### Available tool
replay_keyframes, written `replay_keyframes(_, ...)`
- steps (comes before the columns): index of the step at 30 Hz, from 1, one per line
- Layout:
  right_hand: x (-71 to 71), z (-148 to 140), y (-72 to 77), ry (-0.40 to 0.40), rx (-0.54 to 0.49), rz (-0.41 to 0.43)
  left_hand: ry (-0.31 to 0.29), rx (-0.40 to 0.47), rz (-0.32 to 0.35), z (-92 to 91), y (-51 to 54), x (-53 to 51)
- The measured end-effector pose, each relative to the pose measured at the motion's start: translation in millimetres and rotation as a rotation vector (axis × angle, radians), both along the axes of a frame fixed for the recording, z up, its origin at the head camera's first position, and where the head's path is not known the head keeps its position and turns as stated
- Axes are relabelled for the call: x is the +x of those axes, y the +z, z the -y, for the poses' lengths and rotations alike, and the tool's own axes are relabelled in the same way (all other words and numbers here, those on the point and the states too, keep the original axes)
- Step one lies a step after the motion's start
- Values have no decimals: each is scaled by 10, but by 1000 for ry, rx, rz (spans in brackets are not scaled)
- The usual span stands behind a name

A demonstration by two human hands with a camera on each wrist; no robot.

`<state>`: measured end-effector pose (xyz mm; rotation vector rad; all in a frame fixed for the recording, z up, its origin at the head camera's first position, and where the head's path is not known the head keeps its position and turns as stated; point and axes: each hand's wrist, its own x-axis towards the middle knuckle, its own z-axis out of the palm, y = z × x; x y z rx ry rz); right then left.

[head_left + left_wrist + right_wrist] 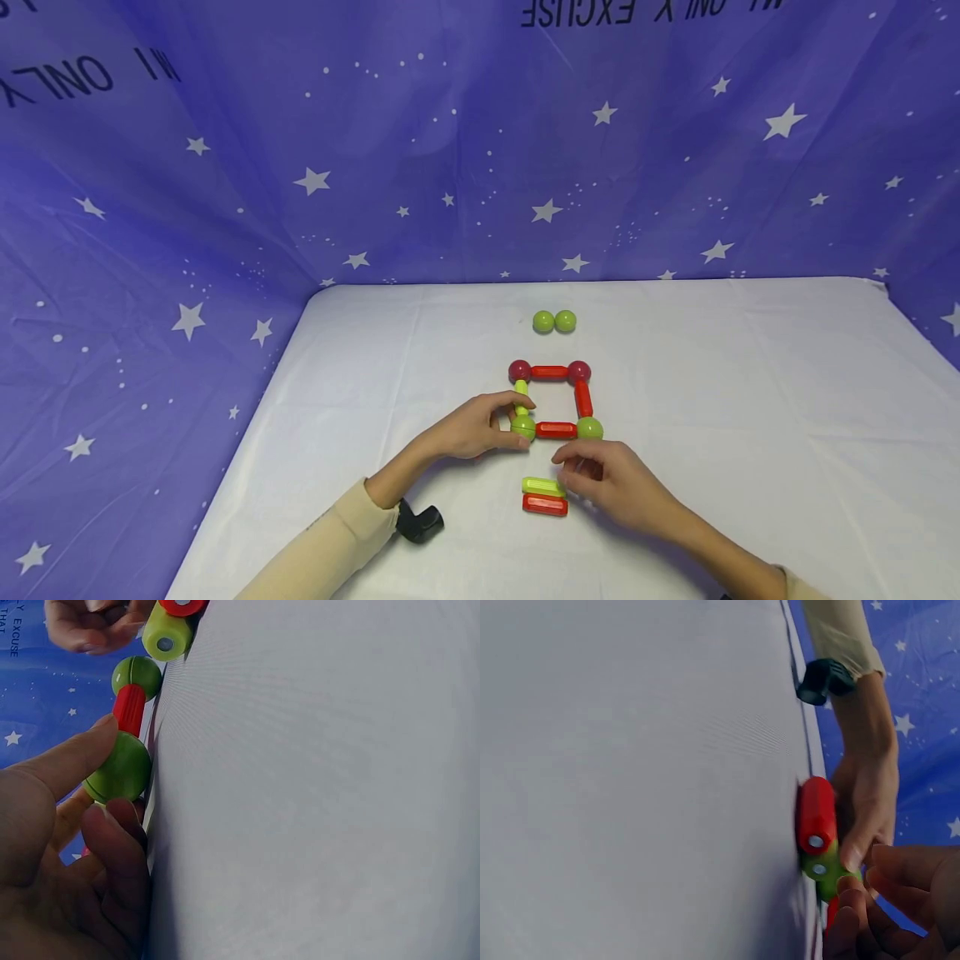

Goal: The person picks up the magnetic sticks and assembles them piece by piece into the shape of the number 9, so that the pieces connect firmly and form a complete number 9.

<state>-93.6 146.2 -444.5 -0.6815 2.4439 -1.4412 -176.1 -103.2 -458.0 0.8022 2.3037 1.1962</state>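
Note:
A flat square of rods and balls lies on the white table. Its far corners are a left red ball (pixel 519 371) and a right red ball (pixel 579 372); its near corners are green balls. My left hand (pixel 472 427) pinches the near-left green ball (pixel 522 428), thumb on the near side and fingers over the yellow-green side rod (pixel 521 398). A red rod (pixel 556 430) joins it to the near-right green ball (pixel 590 428). My right hand (pixel 618 487), fingers loosely bent, hovers by the right end of a loose yellow-green rod (pixel 542 486). Beside that lies a loose red rod (pixel 545 505).
Two loose green balls (pixel 554 322) sit side by side beyond the square. A black wrist device (pixel 420 523) sticks out from the left sleeve. Behind the table (pixel 712 400) hangs a purple cloth (pixel 450 225) with white stars.

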Motion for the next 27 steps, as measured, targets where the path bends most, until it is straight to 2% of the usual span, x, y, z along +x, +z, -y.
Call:
replay_keyframes(8,22,47,-61,22,42,-10,3,-2,4,-2,2,-3)
replay_keyframes(27,16,20,-96,27,129,-12,-7,26,-5,3,-1,3)
